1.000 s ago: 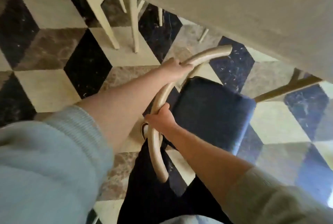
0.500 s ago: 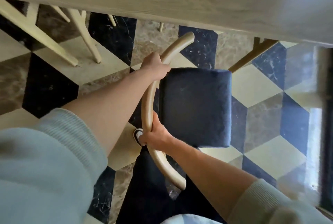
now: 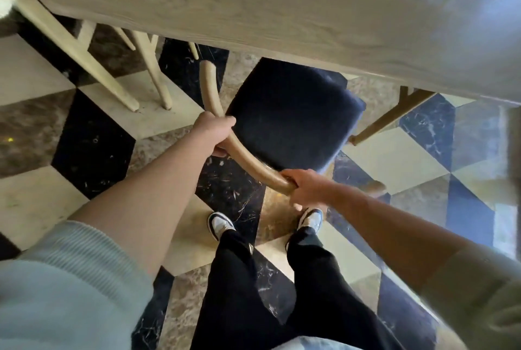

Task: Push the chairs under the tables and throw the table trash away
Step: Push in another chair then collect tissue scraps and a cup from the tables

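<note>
Since the earlier frame the chair had swung round to face the table and slid forward, so that the far edge of its seat now sat beneath the tabletop, where before the whole cushion had lain clear of it. Our left hand was clenched around the curved wooden backrest rail on its left side, and our right hand gripped the same rail nearer its right end, both arms stretched out ahead of us. Beyond the hands lay the dark blue seat cushion, most of it still in the open, with one pale chair leg showing at the right. The light wooden table ran across the top of the view, and the legs of another pale chair stood under it to the left. Our two shoes stood on the patterned marble floor just behind the chair. We judged this chair only partly tucked in, needing a further push. We saw no trash on the visible part of the table, and could not tell how many other chairs remained.
</note>
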Action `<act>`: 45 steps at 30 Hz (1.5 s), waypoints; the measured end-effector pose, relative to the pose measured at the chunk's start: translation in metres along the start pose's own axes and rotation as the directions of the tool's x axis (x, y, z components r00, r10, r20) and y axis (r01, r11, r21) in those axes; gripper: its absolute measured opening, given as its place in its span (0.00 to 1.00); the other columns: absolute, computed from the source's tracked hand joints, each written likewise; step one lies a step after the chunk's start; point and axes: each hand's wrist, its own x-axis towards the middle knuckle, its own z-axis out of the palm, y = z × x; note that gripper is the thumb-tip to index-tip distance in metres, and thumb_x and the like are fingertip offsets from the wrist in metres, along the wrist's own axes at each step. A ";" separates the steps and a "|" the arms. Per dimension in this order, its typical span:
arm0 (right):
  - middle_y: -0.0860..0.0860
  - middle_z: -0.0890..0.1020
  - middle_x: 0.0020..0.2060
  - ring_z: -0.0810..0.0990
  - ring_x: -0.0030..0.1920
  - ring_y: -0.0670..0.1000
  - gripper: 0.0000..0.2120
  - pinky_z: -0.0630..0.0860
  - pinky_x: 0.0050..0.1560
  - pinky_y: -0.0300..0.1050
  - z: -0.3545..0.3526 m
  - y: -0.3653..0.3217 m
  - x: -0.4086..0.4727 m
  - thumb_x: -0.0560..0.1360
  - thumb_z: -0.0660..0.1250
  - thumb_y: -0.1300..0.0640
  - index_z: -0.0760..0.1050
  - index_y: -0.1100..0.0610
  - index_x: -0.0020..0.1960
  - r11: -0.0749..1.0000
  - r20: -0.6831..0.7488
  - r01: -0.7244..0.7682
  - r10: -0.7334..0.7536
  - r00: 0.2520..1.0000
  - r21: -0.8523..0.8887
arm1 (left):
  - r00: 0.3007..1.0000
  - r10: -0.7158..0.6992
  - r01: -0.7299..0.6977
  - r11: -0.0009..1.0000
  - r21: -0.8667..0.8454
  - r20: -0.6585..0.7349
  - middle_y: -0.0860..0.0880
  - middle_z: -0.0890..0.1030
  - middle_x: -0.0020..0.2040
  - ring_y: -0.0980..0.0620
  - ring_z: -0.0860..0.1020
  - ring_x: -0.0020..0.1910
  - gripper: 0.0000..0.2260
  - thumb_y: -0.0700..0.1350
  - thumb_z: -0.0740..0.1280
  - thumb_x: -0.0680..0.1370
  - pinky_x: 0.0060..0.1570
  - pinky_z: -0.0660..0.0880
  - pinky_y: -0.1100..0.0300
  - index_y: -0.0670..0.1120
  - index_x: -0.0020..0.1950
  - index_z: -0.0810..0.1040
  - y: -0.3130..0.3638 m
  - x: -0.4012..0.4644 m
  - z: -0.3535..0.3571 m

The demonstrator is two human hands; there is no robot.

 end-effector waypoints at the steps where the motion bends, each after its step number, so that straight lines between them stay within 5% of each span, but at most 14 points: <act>1: 0.48 0.79 0.47 0.79 0.49 0.52 0.28 0.76 0.43 0.46 -0.016 0.012 0.000 0.69 0.69 0.61 0.73 0.44 0.67 0.997 -0.022 0.003 -0.005 1.000 -0.079 | 0.999 -0.018 0.019 0.999 -0.025 0.049 0.41 0.83 0.55 0.42 0.85 0.45 0.17 0.53 0.69 0.81 0.24 0.81 0.53 0.44 0.64 0.74 0.002 -0.003 0.005; 5: 0.43 0.78 0.43 0.77 0.47 0.50 0.23 0.73 0.42 0.48 -0.081 0.075 -0.012 0.70 0.73 0.52 0.73 0.40 0.63 0.958 -0.031 0.055 -0.066 0.997 -0.281 | 0.982 -0.039 0.047 0.998 -0.040 0.187 0.36 0.85 0.50 0.39 0.87 0.41 0.26 0.62 0.60 0.84 0.34 0.85 0.46 0.39 0.64 0.72 0.014 -0.026 0.056; 8: 0.45 0.82 0.50 0.78 0.50 0.50 0.26 0.79 0.53 0.54 -0.112 0.126 -0.024 0.71 0.75 0.48 0.72 0.40 0.66 0.931 -0.004 0.095 -0.103 0.995 -0.352 | 0.984 -0.044 0.043 0.999 0.007 0.173 0.37 0.86 0.46 0.41 0.87 0.38 0.28 0.63 0.57 0.84 0.33 0.85 0.47 0.38 0.62 0.75 0.022 -0.045 0.105; 13: 0.45 0.81 0.47 0.77 0.44 0.47 0.24 0.79 0.50 0.51 -0.140 0.197 -0.041 0.68 0.76 0.47 0.75 0.40 0.62 0.921 0.006 0.133 -0.141 0.990 -0.366 | 0.981 -0.075 0.053 0.991 0.126 0.176 0.44 0.87 0.35 0.44 0.87 0.33 0.30 0.66 0.55 0.83 0.31 0.83 0.51 0.39 0.55 0.79 0.043 -0.070 0.169; 24: 0.40 0.79 0.41 0.76 0.40 0.44 0.27 0.77 0.44 0.48 -0.165 0.298 -0.064 0.64 0.77 0.47 0.77 0.40 0.62 0.953 -0.057 0.018 -0.037 0.998 -0.303 | 0.958 -0.115 0.039 0.960 0.278 0.263 0.41 0.87 0.46 0.42 0.87 0.42 0.33 0.70 0.54 0.81 0.37 0.85 0.50 0.43 0.67 0.73 0.092 -0.101 0.254; 28: 0.46 0.83 0.48 0.78 0.45 0.46 0.25 0.76 0.46 0.46 -0.177 0.294 -0.070 0.64 0.75 0.56 0.81 0.44 0.61 0.988 0.005 -0.016 0.017 1.000 -0.155 | 0.937 -0.178 0.047 0.917 0.397 0.301 0.41 0.88 0.46 0.42 0.87 0.45 0.40 0.74 0.51 0.78 0.37 0.83 0.51 0.46 0.77 0.67 0.102 -0.111 0.243; 31: 0.40 0.81 0.47 0.79 0.52 0.48 0.21 0.74 0.50 0.45 -0.197 0.274 -0.069 0.64 0.68 0.61 0.83 0.43 0.53 0.998 -0.068 -0.023 0.027 0.997 0.066 | 0.932 -0.202 0.036 0.879 0.476 0.302 0.43 0.89 0.45 0.43 0.87 0.47 0.42 0.74 0.51 0.78 0.42 0.84 0.50 0.40 0.71 0.73 0.116 -0.109 0.215; 34: 0.39 0.84 0.40 0.84 0.48 0.47 0.17 0.77 0.51 0.42 -0.221 0.242 -0.056 0.69 0.66 0.64 0.81 0.41 0.42 0.977 -0.261 -0.001 0.058 0.964 0.212 | 0.944 -0.169 0.017 0.884 0.468 0.285 0.43 0.89 0.44 0.43 0.87 0.45 0.33 0.69 0.57 0.80 0.42 0.84 0.50 0.40 0.62 0.79 0.129 -0.100 0.186; 39: 0.46 0.86 0.32 0.85 0.32 0.47 0.13 0.80 0.46 0.43 -0.260 0.160 -0.028 0.73 0.65 0.65 0.81 0.47 0.42 0.970 -0.422 0.051 0.056 0.905 0.237 | 0.977 -0.007 -0.076 0.923 0.378 0.214 0.42 0.87 0.46 0.44 0.85 0.42 0.21 0.57 0.62 0.82 0.38 0.81 0.53 0.41 0.62 0.76 0.153 -0.065 0.106; 45: 0.52 0.86 0.36 0.86 0.36 0.55 0.08 0.81 0.44 0.45 -0.321 0.100 -0.020 0.76 0.65 0.61 0.84 0.58 0.47 0.971 -0.540 -0.095 0.202 0.817 0.220 | 0.979 0.178 -0.199 0.927 0.319 0.096 0.43 0.86 0.41 0.45 0.83 0.34 0.10 0.48 0.65 0.80 0.34 0.81 0.53 0.42 0.53 0.80 0.198 -0.014 0.016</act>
